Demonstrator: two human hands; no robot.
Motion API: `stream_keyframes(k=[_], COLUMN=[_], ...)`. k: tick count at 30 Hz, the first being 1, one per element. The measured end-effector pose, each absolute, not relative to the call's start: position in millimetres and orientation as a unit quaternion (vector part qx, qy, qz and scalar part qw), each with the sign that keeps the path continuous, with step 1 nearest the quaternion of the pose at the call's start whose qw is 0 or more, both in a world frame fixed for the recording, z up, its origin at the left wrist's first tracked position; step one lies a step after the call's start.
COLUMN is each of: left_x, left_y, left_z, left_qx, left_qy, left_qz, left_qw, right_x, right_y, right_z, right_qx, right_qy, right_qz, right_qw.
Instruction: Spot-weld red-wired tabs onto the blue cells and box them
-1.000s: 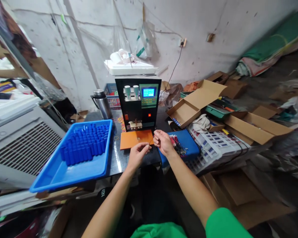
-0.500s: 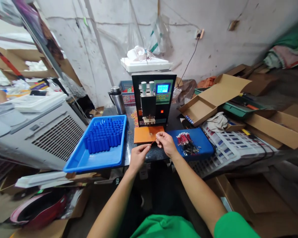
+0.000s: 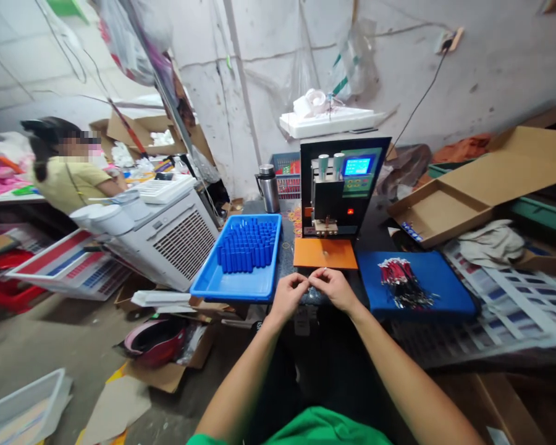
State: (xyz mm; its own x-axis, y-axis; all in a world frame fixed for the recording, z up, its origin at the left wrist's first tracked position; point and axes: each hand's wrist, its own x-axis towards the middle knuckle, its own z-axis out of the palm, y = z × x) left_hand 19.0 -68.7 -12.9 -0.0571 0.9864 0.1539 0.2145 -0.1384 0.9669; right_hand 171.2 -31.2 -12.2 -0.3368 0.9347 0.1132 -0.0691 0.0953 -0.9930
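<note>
We find both hands raised together at the near edge of the table (image 3: pixel 287 216), just in front of the orange pad (image 3: pixel 325 253). The left hand (image 3: pixel 288 296) and the right hand (image 3: pixel 334 288) meet fingertip to fingertip, each pinched shut on a small item held between them. The item is too small for us to identify; we can only say it sits at the point where the thumbs and forefingers meet, above the table's front edge.

Directly behind the orange pad stands a black machine (image 3: pixel 340 185) with a lit blue display (image 3: pixel 357 166) and a small red light on its face. To the left of the pad lies a blue tray (image 3: pixel 222 287) carrying a block of upright blue cylinders (image 3: pixel 248 244) packed toward its far end; the tray overhangs the table on the left. To the right of the pad lies a blue mat (image 3: pixel 438 290) with a loose bundle of red-and-black wires (image 3: pixel 401 283) resting on it, near the right hand but apart from it.

A steel flask (image 3: pixel 269 187) stands behind the tray, beside the machine. An open cardboard box (image 3: pixel 438 213) lies further right. A white ribbed appliance (image 3: pixel 178 238) stands left of the table. A second person (image 3: pixel 71 170) in a yellow top is at a bench on the far left, well apart from the hands.
</note>
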Motion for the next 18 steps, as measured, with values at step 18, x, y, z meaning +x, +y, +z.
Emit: stream_keyframes(k=[18], left_x=[-99], left_y=[-26], left_z=[7], left_qx=[0.534], left_qy=[0.837], left_qz=[0.121], left_qw=[-0.008], right_x=[189], right_y=[-39], right_z=[-42], right_qx=[-0.424], right_qy=[-0.531], right_qz=[0.55], right_qw=[0.486])
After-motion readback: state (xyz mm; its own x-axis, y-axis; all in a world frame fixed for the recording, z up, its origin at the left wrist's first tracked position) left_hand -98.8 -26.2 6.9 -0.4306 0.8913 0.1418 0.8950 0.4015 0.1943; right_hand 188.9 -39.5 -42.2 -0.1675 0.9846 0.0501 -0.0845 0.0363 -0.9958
